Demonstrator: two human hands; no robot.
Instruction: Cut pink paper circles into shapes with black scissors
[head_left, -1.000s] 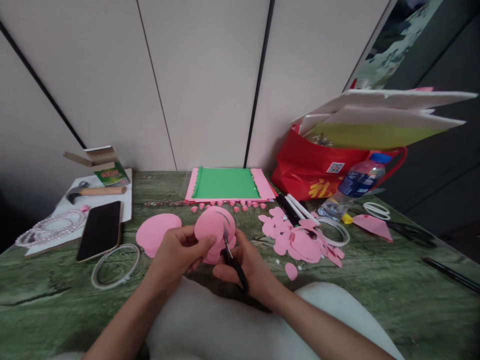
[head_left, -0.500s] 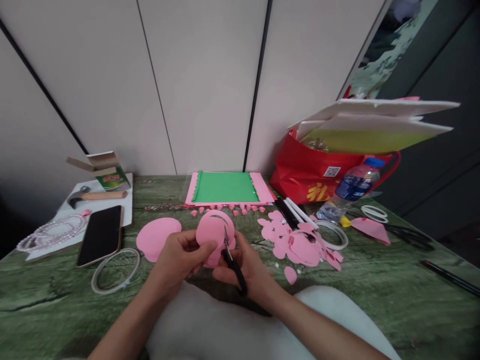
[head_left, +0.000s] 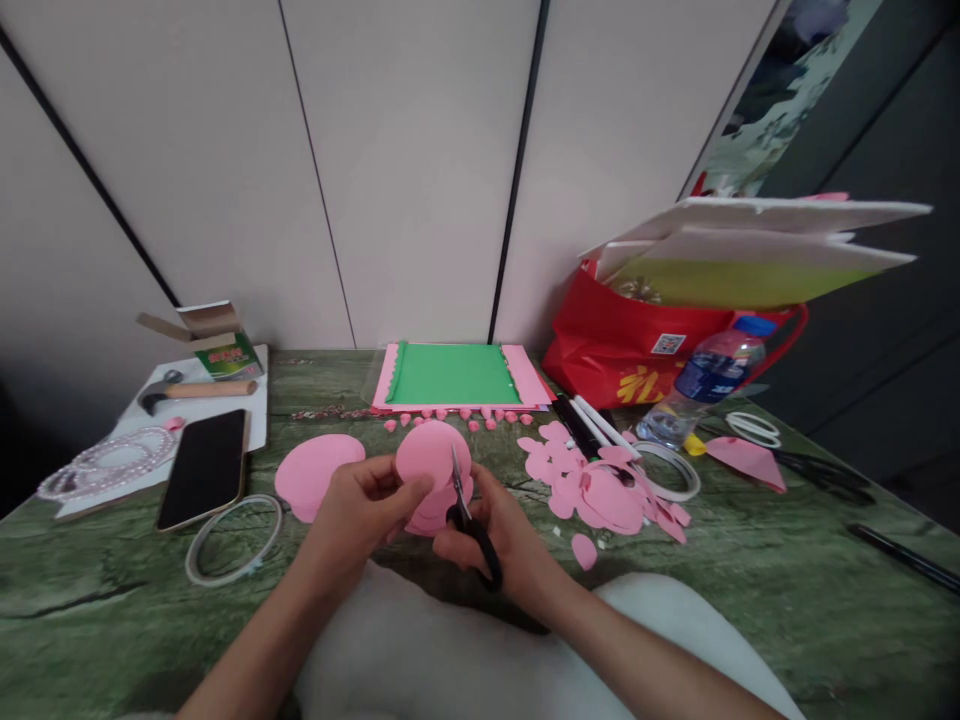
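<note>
Pink and round, the paper disc (head_left: 422, 452) is between our two hands, over the middle of the worktop (head_left: 840, 640) toward its near edge. Our left hand (head_left: 367, 510) pinches its lower left, thumb on the face. Our right hand (head_left: 501, 535) is wrapped round the black handles of the scissors (head_left: 460, 494), whose blades meet the disc's right side; we cannot tell how far apart they stand. More pink paper pieces (head_left: 435, 519) show just below the disc, and we cannot tell whether we hold them or they lie on the worktop.

Just beside our left hand lies a stack of pink ovals (head_left: 315, 470). Farther toward the left edge are a tape ring (head_left: 193, 555), a phone (head_left: 202, 470) and a white board (head_left: 257, 425), which bears a claw hammer (head_left: 214, 389) and an opened green box (head_left: 230, 357).

Along the far edge, a green sheet (head_left: 454, 373) lies over pink paper, with small pink bits (head_left: 491, 423) lined up before it. Right of our right hand are pink cut-outs (head_left: 611, 498); behind them, toward the far right corner, a bottle (head_left: 709, 378) leans near a red bag (head_left: 596, 345).
</note>
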